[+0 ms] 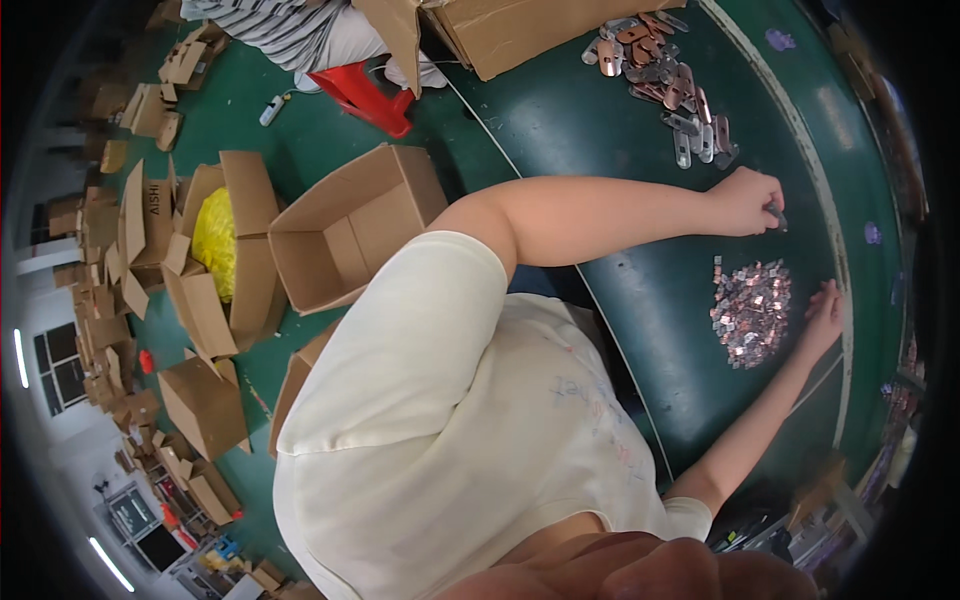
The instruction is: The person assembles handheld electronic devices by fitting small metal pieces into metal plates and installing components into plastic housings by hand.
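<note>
My left hand (745,202) is closed over the dark green worktop (640,300), pinching a small dark grey flat piece (777,216) that sticks out past the fingertips. Just beyond that hand lies a loose pile of oblong round-ended metal pieces (683,88), some copper-coloured and some silver. My right hand (826,314) rests low beside a heap of tiny shiny copper and silver metal bits (754,312). Its fingers look slightly apart, and nothing shows between them. The heap lies between my two hands, touching neither.
An open cardboard box (500,38) stands at the worktop's far end. Left of the worktop are a red plastic stool (365,98), an open box (350,225), and a box with a yellow bag (213,240). A pale stripe (822,190) runs along the right.
</note>
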Demonstrator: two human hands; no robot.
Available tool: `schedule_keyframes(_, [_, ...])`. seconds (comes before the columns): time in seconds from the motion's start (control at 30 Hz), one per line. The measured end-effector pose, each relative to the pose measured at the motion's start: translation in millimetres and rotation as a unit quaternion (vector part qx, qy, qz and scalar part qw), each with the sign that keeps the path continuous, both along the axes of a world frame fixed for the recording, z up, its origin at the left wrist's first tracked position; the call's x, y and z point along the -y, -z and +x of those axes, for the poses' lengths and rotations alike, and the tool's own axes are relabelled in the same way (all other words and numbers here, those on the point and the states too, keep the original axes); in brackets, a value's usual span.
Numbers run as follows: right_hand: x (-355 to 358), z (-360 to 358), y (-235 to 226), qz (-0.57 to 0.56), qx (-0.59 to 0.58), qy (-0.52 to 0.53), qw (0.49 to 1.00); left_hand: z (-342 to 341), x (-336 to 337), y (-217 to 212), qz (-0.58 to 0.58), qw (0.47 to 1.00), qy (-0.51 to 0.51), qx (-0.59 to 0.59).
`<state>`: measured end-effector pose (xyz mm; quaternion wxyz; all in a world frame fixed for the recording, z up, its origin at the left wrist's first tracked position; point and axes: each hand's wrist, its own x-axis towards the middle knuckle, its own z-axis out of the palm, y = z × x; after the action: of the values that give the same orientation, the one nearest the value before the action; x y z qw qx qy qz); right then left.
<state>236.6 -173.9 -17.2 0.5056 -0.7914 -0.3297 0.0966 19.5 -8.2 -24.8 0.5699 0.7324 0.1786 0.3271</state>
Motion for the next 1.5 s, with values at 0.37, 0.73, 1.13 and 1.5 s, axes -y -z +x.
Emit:
schedule_keyframes(0.37, [12.3, 3.9, -8.7, 0.004, -0.009, 0.071, 0.997, 14.4, 1.8, -8.6, -0.027, 0.998, 0.043, 0.045])
schedule_keyframes(0.73, [-2.8, -21.1, -15.2, 0.003, -0.018, 0.063, 0.998, 0.4, -4.0, -13.4, -0.12, 0.989, 0.08, -0.019])
schedule_keyframes(1.13, [7.1, -18.2, -13.8, -0.003, 0.079, 0.044, 0.996, -4.4, -1.7, -13.8, -0.083, 0.992, 0.088, -0.031])
schedule_keyframes(1.5, [5.6, -16.5, -13.5, 0.0, 0.084, 0.042, 0.996, -2.5, -11.0, -10.1, -0.081, 0.991, 0.098, -0.029])
